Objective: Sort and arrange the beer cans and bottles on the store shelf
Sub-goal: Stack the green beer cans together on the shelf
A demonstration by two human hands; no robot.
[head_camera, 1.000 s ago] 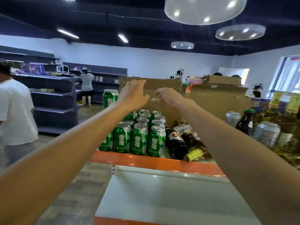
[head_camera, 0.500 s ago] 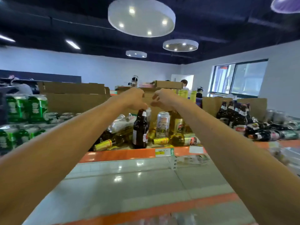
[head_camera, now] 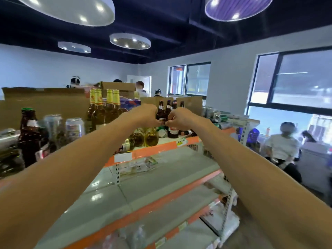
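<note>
1. Left hand (head_camera: 145,114) and right hand (head_camera: 178,118) meet, fingers curled, at the upright brown bottles (head_camera: 168,109) standing mid-depth on the top shelf (head_camera: 162,147); whether either hand grips a bottle cannot be told.
2. Toppled bottles (head_camera: 143,138) crowd its orange front edge.
3. The lower shelf (head_camera: 170,159) shows wide grey surface.

We are losing the lower halves of the dark bottles (head_camera: 161,108) behind our left hand (head_camera: 144,115) and right hand (head_camera: 180,118), so we are failing to tell whether either is gripping one; the cans (head_camera: 74,126) are showing blurred.
</note>
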